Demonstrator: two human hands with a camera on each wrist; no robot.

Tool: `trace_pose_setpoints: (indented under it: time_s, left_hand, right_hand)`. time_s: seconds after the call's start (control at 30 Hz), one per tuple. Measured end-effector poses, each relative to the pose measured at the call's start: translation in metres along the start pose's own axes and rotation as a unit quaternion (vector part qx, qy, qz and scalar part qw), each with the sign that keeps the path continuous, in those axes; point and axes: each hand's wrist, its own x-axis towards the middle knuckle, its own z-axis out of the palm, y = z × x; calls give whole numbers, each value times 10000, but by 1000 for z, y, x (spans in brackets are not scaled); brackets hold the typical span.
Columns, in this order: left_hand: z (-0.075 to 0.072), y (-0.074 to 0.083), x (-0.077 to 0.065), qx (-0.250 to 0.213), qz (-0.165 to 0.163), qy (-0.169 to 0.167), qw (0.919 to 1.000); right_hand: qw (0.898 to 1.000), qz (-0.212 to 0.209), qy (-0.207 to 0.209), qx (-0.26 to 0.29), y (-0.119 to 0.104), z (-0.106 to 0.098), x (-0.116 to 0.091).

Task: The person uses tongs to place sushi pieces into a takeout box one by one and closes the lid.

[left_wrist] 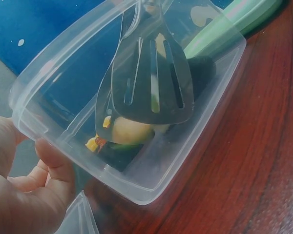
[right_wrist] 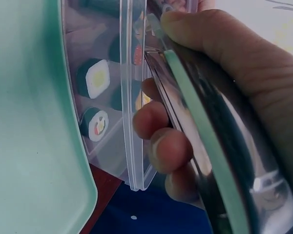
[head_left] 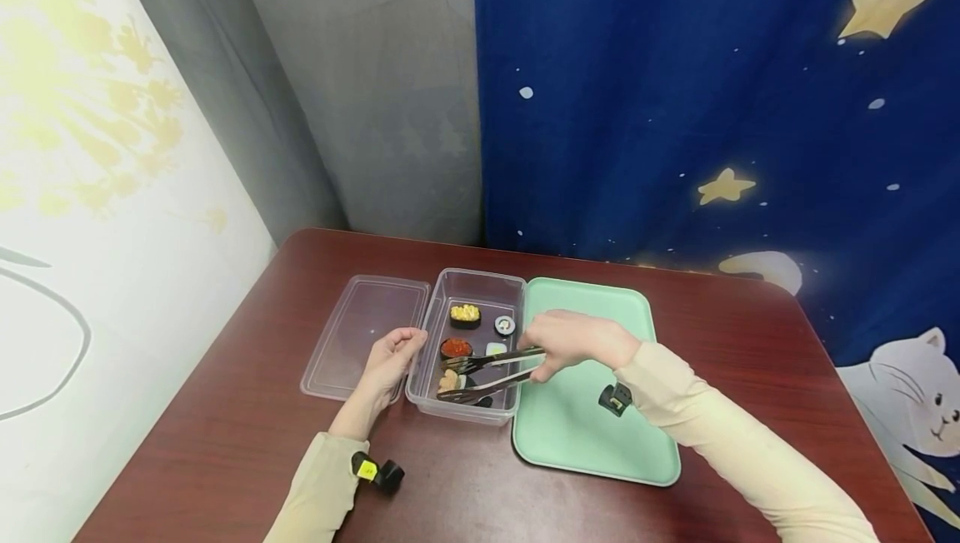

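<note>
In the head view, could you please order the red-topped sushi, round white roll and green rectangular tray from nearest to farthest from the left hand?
1. Red-topped sushi: left, in the clear plastic box.
2. Round white roll: right, inside.
3. Green rectangular tray: right of the box.

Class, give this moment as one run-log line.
left hand: holds container | right hand: holds tongs at sushi | sushi: inside container | lid: off | tray: beside container

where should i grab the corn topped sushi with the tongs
I'd grip the corn-topped sushi by its dark side wrap, coming down from above with the tongs. It sits upright, the walls of the clear container hem in a low approach, and the lumpy yellow topping might shed if squeezed.
</note>
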Motion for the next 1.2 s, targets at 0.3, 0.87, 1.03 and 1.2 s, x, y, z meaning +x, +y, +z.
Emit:
trace_pose_setpoints:
  time_s: [0.3,0.87,1.03,1.2]
  left_hand:
    - [0,-1,0,-51,59,13,10000]
    - [0,-2,1,24,87,27,10000]
    - [0,-2,0,35,66,60,10000]
    - [0,-1,-1,65,54,58,9999]
  right_hand:
    - [9976,-142,575,345,9,6,-20]
    - [9434,1222,2862,1151,16,44,-65]
    - [9211,1845,3189,1254,12,50,-78]
    - [8904,2535,3531,1352,14,59,-94]
